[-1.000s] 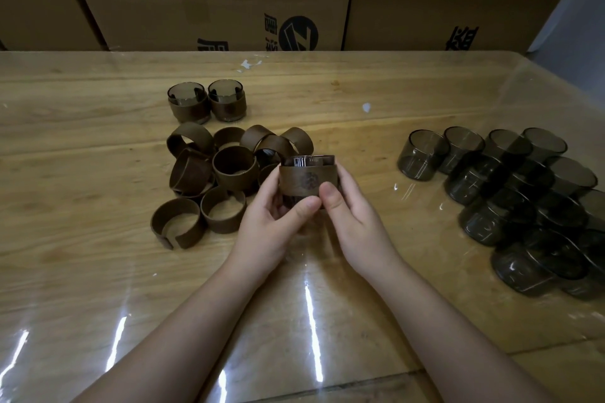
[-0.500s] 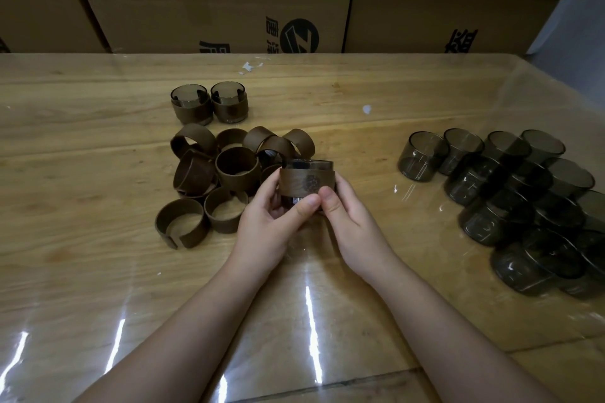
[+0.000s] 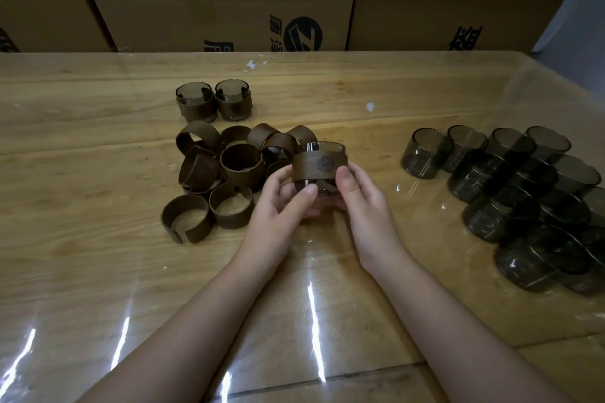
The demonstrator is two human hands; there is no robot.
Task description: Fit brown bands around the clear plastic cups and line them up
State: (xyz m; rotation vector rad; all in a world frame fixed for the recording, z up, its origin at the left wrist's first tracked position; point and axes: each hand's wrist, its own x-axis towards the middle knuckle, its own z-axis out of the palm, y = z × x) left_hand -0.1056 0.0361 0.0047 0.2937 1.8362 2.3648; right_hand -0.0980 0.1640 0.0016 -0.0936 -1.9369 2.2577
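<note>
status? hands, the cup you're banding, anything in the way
Left hand and right hand both grip the cup, band around it. Two finished cups stand side by side at the back. Loose bands piled between hands and that pair.

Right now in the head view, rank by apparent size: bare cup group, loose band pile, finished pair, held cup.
1. bare cup group
2. loose band pile
3. finished pair
4. held cup, though it is nearer the camera, so its true size is unsure.
</note>
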